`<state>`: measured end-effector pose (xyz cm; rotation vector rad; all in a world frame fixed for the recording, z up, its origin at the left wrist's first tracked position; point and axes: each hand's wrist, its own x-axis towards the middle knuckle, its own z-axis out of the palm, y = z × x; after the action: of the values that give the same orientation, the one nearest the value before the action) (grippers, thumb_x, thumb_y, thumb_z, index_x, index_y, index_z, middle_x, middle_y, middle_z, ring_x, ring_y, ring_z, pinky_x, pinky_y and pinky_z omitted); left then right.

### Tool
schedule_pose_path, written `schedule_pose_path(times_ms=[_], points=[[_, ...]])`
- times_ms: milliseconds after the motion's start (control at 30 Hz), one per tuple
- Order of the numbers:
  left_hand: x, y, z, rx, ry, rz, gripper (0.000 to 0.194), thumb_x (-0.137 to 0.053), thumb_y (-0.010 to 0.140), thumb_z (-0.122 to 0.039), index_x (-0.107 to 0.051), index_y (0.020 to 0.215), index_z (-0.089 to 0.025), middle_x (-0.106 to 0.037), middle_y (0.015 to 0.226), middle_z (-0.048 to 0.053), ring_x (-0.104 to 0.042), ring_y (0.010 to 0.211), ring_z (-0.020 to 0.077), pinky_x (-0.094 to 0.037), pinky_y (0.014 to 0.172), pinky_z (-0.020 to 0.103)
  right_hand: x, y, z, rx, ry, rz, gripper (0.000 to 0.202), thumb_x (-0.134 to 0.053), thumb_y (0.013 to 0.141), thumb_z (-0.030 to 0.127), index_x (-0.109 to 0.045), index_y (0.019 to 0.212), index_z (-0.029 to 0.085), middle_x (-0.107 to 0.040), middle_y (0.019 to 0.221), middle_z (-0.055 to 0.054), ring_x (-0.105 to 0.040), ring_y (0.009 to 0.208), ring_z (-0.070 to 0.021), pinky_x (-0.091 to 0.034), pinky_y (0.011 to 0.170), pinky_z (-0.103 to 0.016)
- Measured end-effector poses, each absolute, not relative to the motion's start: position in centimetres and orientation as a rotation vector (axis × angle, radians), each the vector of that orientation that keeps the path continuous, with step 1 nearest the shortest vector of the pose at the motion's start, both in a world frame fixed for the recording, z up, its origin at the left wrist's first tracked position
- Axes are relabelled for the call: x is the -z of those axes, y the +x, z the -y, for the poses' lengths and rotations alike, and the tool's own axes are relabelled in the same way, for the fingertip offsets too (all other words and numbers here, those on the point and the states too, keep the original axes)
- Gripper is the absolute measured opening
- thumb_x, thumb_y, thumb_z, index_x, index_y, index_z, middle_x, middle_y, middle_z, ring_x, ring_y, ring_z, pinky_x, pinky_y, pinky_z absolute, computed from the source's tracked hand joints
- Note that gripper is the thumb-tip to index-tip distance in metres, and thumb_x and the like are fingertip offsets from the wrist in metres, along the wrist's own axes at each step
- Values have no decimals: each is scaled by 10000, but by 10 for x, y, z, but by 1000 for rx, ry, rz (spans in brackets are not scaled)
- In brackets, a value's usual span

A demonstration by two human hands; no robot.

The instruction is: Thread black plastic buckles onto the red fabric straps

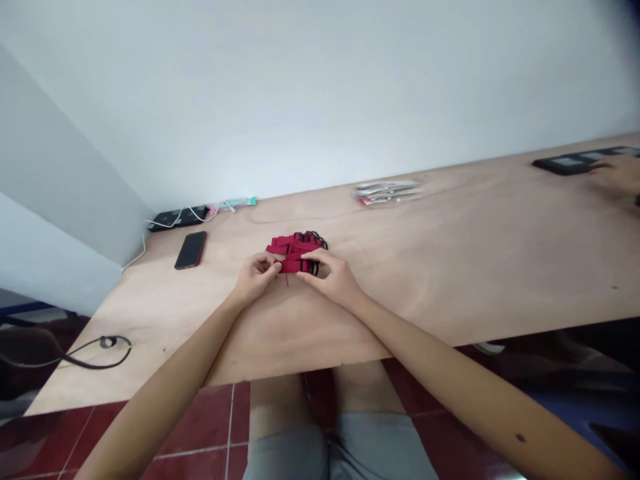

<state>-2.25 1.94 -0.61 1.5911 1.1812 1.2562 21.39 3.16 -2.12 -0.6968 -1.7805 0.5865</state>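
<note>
Pale wooden table (450,253); phone (191,251) beside hands (295,272) on red straps (294,266).

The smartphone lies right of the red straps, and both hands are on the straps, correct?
The side is wrong: in the head view, the smartphone lies left of the red straps. The left hand and right hand are indeed on them.

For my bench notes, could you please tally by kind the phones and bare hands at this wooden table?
Black, flat, rectangular phone: 1
Wearer's bare left hand and bare right hand: 2
Partly visible other person's bare hand: 1
Total: 4
</note>
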Motion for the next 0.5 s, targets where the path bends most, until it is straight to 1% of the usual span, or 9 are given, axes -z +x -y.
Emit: schedule_pose_path(times_ms=[67, 100, 167, 233, 267, 333, 433, 500], points=[[5, -16, -25, -1325, 1547, -1140, 368, -837, 853, -449, -618, 717, -185, -692, 708, 29, -639, 627, 146, -517, 627, 266, 19, 215, -36, -561, -732, 1759, 263, -815, 913, 312, -737, 1151, 233, -791, 1104, -83, -749, 1032, -277, -606, 945, -426], [3, -12, -30, -1362, 1519, -1127, 361, -846, 842, -443, -616, 733, -186, -695, 715, 27, -653, 640, 149, -534, 643, 271, 18, 216, -41, -530, -739, 1779, 257, -798, 930, 325, -731, 1162, 237, -790, 1117, -86, -746, 1049, -285, -599, 962, -437], [1, -5, -42, -1434, 1445, -1127, 333, -864, 811, -433, -638, 837, -189, -703, 723, 17, -658, 627, 153, -547, 630, 278, 15, 219, -53, -449, -760, 1829, 242, -755, 966, 339, -720, 1189, 250, -785, 1152, -95, -733, 1094, -300, -577, 1003, -465], [0, -1, -55, -1470, 1406, -1177, 341, -865, 787, -410, -671, 952, -183, -731, 774, 29, -680, 647, 167, -562, 636, 292, 14, 221, -67, -355, -766, 1920, 224, -719, 994, 341, -716, 1196, 245, -779, 1180, -111, -710, 1129, -315, -547, 1035, -494], [1, 1, -61, -1477, 1429, -1215, 325, -858, 780, -391, -685, 954, -177, -743, 807, 43, -689, 672, 176, -568, 647, 301, 15, 221, -73, -324, -774, 1968, 217, -708, 1001, 338, -716, 1193, 237, -777, 1183, -118, -700, 1133, -321, -534, 1044, -506], [6, 1, -69, -1466, 1588, -1312, 234, -828, 788, -333, -725, 927, -175, -753, 841, 61, -698, 737, 191, -569, 703, 316, 19, 221, -84, -303, -800, 2024, 193, -686, 1007, 324, -723, 1169, 227, -773, 1179, -128, -692, 1115, -321, -523, 1044, -520], [14, 0, -73, -1473, 1796, -1485, 121, -806, 782, -263, -752, 866, -195, -753, 870, 68, -666, 775, 206, -551, 781, 350, 27, 221, -92, -339, -837, 2063, 218, -689, 1000, 338, -731, 1185, 231, -748, 1271, -137, -659, 1202, -328, -489, 1091, -552], [17, -2, -73, -1511, 1823, -1533, 80, -787, 816, -270, -760, 851, -202, -753, 886, 72, -649, 782, 211, -529, 789, 349, 30, 222, -93, -368, -825, 2058, 247, -707, 992, 358, -731, 1205, 235, -736, 1304, -138, -638, 1245, -334, -473, 1108, -562]])
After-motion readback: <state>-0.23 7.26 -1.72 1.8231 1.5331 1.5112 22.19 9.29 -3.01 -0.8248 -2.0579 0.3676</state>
